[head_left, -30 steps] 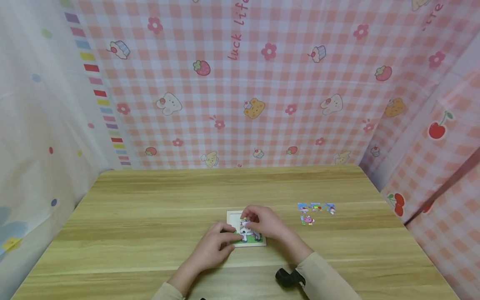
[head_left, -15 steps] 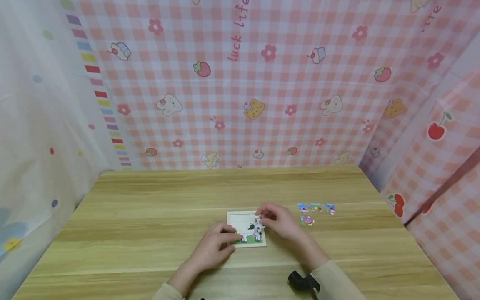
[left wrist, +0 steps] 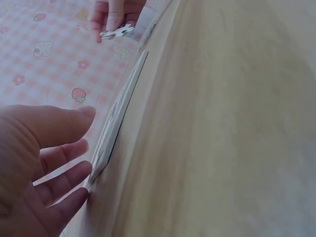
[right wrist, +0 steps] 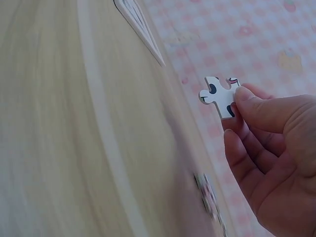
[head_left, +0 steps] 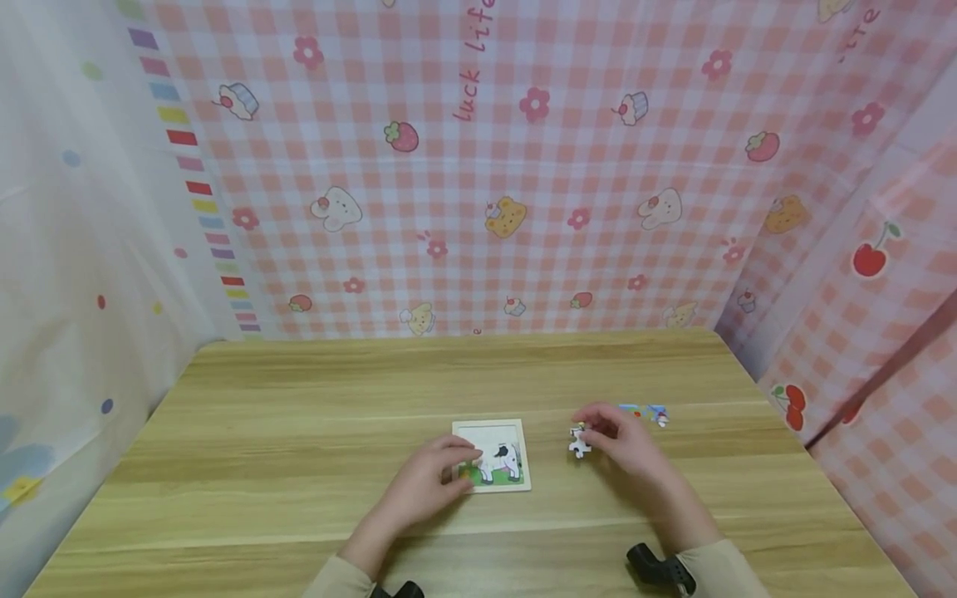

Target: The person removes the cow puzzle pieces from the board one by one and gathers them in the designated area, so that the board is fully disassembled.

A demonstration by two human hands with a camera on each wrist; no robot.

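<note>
My right hand (head_left: 626, 440) pinches a white jigsaw piece with black patches (right wrist: 220, 97) between thumb and fingers, raised above the table to the right of the puzzle tray. The square, pale-rimmed puzzle tray (head_left: 526, 465) lies flat in the middle of the table. Joined pieces showing a cow's body and green grass (head_left: 499, 463) fill its lower part, while its upper part shows bare white base. At the tray's left side is my left hand (head_left: 426, 477), fingers loosely bent and holding nothing. Its fingertips lie at the tray edge in the left wrist view.
Blue-toned loose puzzle pieces (head_left: 658, 415) lie on the wooden table (head_left: 299, 432) at the right, partly hidden behind my right hand. A checked pink curtain (head_left: 449, 166) stands along the back edge. Each wrist carries a black camera mount (head_left: 658, 569).
My right hand has drawn away from the tray to the right, carrying the white jigsaw piece out of it. My left hand stays at the tray's left side, its fingers shifted slightly.
</note>
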